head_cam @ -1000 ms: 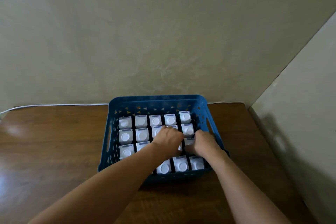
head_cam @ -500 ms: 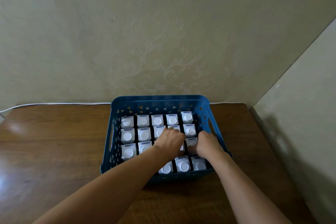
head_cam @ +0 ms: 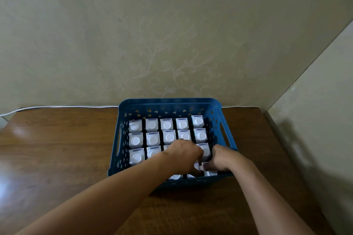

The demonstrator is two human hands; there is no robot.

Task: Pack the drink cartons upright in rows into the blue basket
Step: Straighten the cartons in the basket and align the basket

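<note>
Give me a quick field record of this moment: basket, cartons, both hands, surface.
basket: blue perforated plastic basket on the table, against the wall
cartons: white drink cartons with round caps, upright in rows of five; near rows partly hidden by hands
left hand: left hand inside the basket, fingers curled down among cartons
right hand: right hand at the near right cartons; grip unclear
surface: brown wooden table

Glossy brown wooden table [head_cam: 57, 149] in a corner; beige patterned wall [head_cam: 152, 34]; white cable [head_cam: 57, 107] behind.

a white cable [head_cam: 57, 107] edges the brown wooden table [head_cam: 57, 149] (patterned wall [head_cam: 172, 44] behind).
</note>
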